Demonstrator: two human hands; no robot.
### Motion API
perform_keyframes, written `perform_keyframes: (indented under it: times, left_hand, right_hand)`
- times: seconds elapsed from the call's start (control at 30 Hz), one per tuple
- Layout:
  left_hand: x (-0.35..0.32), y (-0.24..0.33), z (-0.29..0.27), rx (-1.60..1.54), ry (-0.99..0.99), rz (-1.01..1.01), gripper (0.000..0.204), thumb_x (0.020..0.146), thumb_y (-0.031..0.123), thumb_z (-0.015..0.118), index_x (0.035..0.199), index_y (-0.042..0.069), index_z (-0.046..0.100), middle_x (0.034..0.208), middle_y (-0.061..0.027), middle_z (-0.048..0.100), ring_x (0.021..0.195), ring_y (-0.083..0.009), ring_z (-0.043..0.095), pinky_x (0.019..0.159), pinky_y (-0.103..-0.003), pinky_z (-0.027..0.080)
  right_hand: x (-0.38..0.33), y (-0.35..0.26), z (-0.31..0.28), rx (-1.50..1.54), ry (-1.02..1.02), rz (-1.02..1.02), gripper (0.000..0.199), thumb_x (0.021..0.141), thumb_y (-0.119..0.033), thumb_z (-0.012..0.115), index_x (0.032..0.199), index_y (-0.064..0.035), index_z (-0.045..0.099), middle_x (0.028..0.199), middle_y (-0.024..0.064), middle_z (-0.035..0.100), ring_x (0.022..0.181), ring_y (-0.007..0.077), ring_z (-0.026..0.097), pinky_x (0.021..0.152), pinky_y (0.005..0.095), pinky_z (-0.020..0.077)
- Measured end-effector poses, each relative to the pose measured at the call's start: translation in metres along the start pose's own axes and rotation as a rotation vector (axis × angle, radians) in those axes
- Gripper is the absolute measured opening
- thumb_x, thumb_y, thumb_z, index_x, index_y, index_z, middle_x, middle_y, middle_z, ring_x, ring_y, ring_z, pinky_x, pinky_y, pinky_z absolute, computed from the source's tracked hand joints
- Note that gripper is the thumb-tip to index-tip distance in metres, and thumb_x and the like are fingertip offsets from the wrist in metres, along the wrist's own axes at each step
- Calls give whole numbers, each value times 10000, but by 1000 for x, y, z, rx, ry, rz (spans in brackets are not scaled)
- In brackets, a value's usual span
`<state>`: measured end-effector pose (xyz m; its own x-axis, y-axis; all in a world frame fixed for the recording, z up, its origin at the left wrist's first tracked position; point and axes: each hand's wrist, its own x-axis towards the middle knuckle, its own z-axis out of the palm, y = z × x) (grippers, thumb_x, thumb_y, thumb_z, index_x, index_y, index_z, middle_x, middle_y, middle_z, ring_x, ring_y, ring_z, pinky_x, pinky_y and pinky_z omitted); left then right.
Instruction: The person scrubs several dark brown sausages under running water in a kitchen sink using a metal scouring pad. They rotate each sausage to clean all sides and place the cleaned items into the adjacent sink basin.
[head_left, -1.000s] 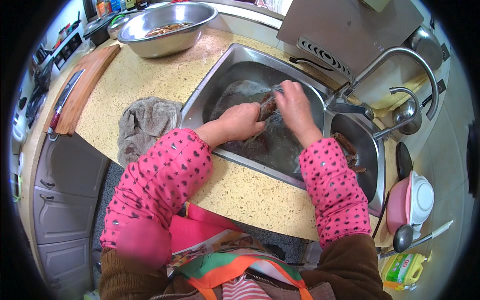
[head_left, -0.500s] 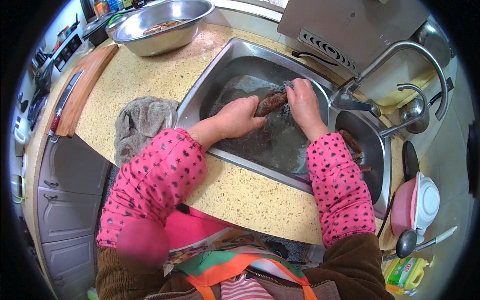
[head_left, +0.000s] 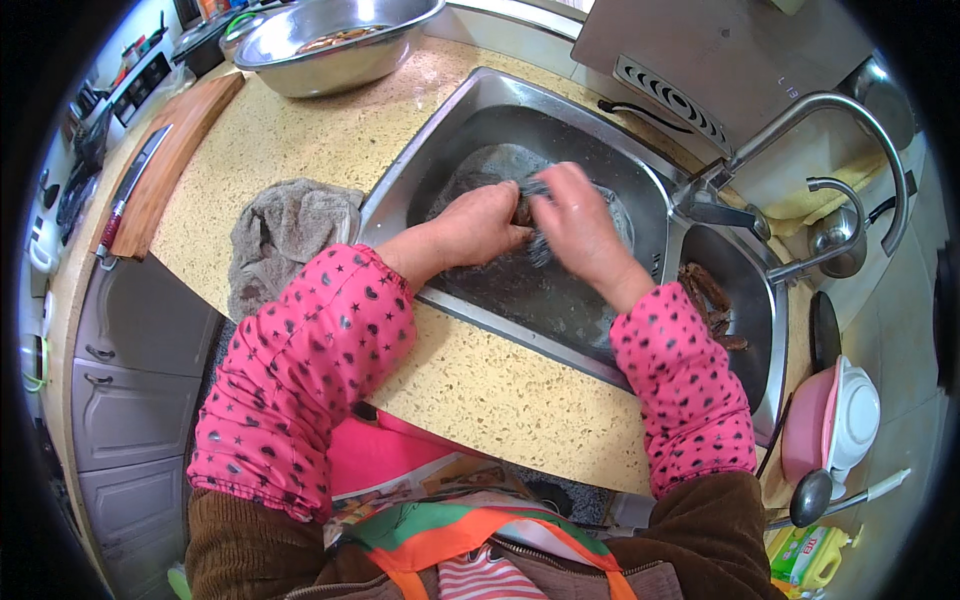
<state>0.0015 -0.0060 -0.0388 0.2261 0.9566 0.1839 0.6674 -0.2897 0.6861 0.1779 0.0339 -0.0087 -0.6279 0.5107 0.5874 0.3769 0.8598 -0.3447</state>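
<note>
The left hand is closed around one end of a brown piece, which sits between the two hands and is mostly hidden by the fingers. The right hand, blurred, is curled over grey, stringy scrubbing material against that piece; its exact finger spacing cannot be told. Both hands are above the large basin, a rounded, brushed-metal form with cloudy water below the hands. To the right of the right hand, a smaller metal basin contains rough, brown, elongated pieces. Beyond the right hand stands an arched, smooth metal faucet. Left of the left hand, a crumpled, grey-brown pile cloth lies on the speckled yellow countertop. Farther left, a knife rests on a wooden board.
</note>
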Motion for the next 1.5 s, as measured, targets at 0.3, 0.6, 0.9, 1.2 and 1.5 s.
perform_keyframes:
  times: [0.3,0.6,0.9,1.2,1.5]
  left_hand:
    - [-2,19,-10,-55,49,60,365,768,159,747,1001,-6,519,907,-223,622,891,-394,617,772,-442,481]
    - [-1,8,-28,145,81,395,303,752,82,707,1016,94,559,881,-110,628,925,-337,598,761,-416,475]
    - [7,12,-21,-123,444,37,305,815,50,666,1073,45,503,952,-152,592,883,-299,586,774,-388,491]
    - [-5,21,-8,-535,79,37,645,953,249,623,1476,55,299,1294,-123,470,1194,-186,469,1017,-328,395]
    - [-2,44,-25,-958,145,-351,332,1040,236,375,1313,59,442,883,-37,549,640,-83,507,505,-216,429]
  right_hand:
    - [-1,25,-17,-41,-20,221,181,792,-103,615,911,16,547,916,217,584,888,430,567,777,452,471]
    - [-2,19,-46,727,-684,535,372,822,-184,681,1145,-14,606,1053,79,645,958,180,600,870,330,468]
    - [3,-8,-20,1300,-421,900,299,841,-110,721,1087,18,609,957,80,676,793,150,672,720,292,558]
    - [8,11,-16,1243,-141,789,221,908,-144,653,1068,4,618,956,53,661,831,105,642,727,253,528]
    - [17,9,-30,89,64,417,299,896,-236,664,1077,-12,584,979,138,639,916,215,604,825,332,474]
